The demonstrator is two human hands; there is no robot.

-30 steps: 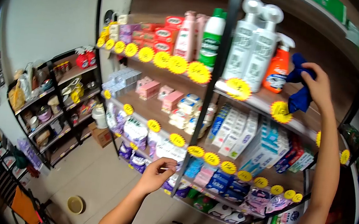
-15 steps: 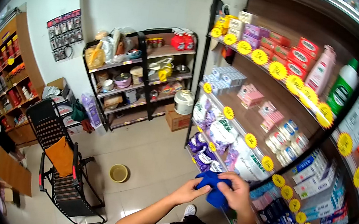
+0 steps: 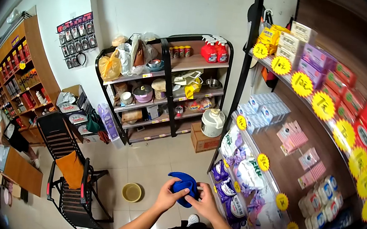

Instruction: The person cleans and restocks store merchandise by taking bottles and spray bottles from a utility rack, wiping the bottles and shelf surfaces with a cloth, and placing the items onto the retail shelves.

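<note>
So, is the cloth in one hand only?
No, the left hand and the right hand both grip the cloth.

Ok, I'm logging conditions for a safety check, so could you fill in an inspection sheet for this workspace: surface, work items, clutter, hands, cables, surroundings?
Surface: pale tiled floor; stocked display shelf on the right, yellow tags along its edges.
Work items: blue cloth, bunched, held above the floor.
Clutter: yellow-green basin on the floor; brown carton under a white lidded pot.
Hands: left hand and right hand both grip the cloth.
Cables: nothing seen around the hands or on the open floor.
Surroundings: black chair with orange cushion; another person at far left.
</note>
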